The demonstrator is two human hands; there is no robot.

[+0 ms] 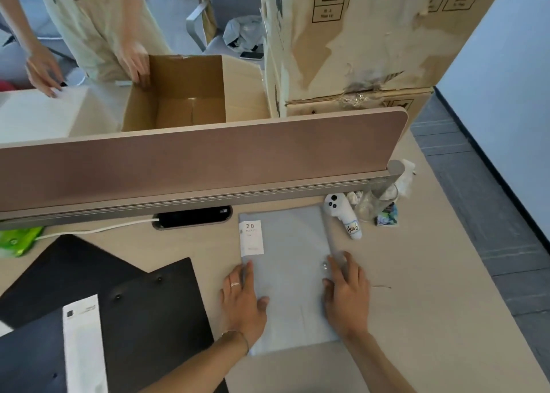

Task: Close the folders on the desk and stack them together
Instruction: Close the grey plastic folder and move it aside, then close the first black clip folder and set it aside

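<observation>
While both hands press flat on the grey folder (287, 276), that one looks closed: its cover lies level on the counter (422, 318), with a white label (251, 238) at its far left corner. The left hand (242, 300) rests along the folder's left edge, fingers spread and thumb lying on the cover; the right hand (346, 297) lies along the right edge, fingers extended beside the snap button (325, 265). Neither grip is clamped on anything; both are open, palms down, steadying or squaring the folder rather than lifting it.

To the left, well apart from the grey one, the black folders (125, 312) lie splayed and overlapping at angles, with a white label strip (84, 345) across the nearest. How many there are, and whether each is open or shut, I cannot tell for sure; the spread panels suggest at least one is open.

By my judgement the task is at an early to middle stage: one folder closed, the black ones yet to be shut and squared, and no stack made. What is left is closing those, then bringing all of them together in one pile, most likely on or beside the grey folder.
</observation>
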